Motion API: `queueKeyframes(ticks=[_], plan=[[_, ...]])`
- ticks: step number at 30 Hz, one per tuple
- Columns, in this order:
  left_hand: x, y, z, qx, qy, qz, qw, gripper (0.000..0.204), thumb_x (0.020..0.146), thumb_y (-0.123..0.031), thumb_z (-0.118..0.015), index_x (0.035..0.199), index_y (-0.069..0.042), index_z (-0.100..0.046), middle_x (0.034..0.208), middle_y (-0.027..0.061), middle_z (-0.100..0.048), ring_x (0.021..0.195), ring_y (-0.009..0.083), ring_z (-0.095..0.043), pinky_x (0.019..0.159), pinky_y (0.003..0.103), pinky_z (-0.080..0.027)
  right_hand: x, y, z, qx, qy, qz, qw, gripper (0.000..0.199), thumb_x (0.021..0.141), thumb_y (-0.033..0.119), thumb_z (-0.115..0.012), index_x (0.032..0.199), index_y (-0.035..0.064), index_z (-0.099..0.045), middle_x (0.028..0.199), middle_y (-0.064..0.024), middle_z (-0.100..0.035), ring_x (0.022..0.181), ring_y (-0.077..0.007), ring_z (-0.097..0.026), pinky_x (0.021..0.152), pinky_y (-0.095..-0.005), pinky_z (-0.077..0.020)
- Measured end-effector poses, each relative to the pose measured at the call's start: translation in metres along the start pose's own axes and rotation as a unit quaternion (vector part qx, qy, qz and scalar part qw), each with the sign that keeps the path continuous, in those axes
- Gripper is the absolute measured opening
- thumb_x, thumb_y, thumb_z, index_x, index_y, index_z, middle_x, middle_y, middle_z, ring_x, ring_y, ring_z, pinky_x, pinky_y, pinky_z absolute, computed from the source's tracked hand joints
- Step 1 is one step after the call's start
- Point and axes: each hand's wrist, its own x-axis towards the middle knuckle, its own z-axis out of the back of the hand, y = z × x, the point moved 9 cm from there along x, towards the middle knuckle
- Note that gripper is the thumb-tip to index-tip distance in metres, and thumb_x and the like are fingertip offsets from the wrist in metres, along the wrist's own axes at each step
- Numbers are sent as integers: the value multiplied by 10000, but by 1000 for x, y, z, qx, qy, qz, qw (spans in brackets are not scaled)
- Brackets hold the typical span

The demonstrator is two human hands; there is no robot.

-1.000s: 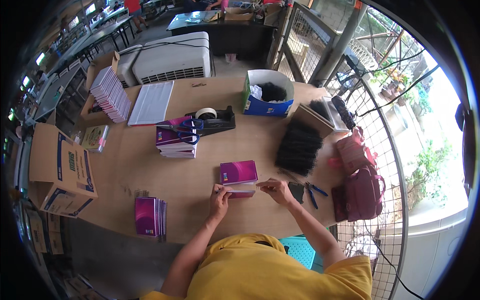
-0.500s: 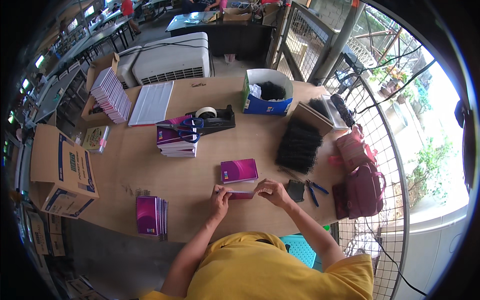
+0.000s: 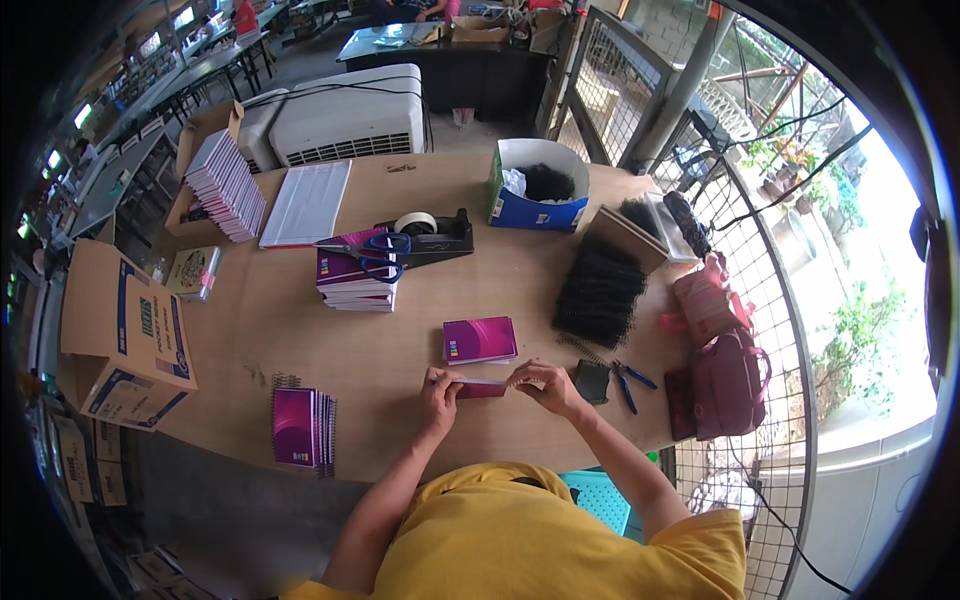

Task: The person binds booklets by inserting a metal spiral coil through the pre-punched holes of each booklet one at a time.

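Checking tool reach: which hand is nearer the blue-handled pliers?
Right: the right hand is left of the pliers; the left hand is farther left, holding a purple notebook.

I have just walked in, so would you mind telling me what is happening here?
The person's left hand holds a purple notebook at its left end; the right hand is at its right end, though what it pinches is too small to tell. More notebooks lie just beyond. Coil-bound ones sit to the left, black coils and pliers to the right.
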Motion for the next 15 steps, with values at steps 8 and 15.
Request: queueKeyframes(ticks=[8,15], plan=[[-3,0,-3,-13,3,-4,1000,203,847,86,-688,992,-55,-674,878,117,-567,810,300,-590,700,410,-489,-1,-1,-8,-66,15,-53,996,193,873,-19,-690,1056,39,-667,863,-128,-697,830,-307,-683,698,-403,-545],[-9,2,-2,-21,4,0,1000,226,833,106,-687,994,-53,-676,881,117,-546,819,299,-586,691,409,-487,-6,18,-19,-199,-31,-5,979,260,848,111,-743,1086,72,-648,911,-116,-665,823,-324,-618,712,-413,-527]])
